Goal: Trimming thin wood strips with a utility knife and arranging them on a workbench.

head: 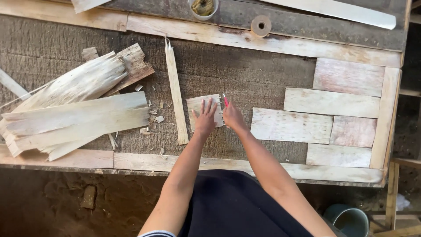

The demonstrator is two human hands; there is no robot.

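Note:
A small pale veneer piece (198,104) lies flat near the middle of the dark worktable (245,74). My left hand (205,117) presses on it with fingers spread. My right hand (233,116) sits at the piece's right edge, gripping a thin red knife or pen (225,99) that points away from me along that edge. Just left of the piece lies a long narrow veneer strip (176,94), running away from me.
A heap of long veneer sheets (74,114) covers the table's left side, with small offcuts (153,118) beside it. Several rectangular veneer pieces (331,102) lie fitted together at the right. A tape roll (261,25) and a cup (202,8) stand at the far edge. A bucket (348,219) sits on the floor.

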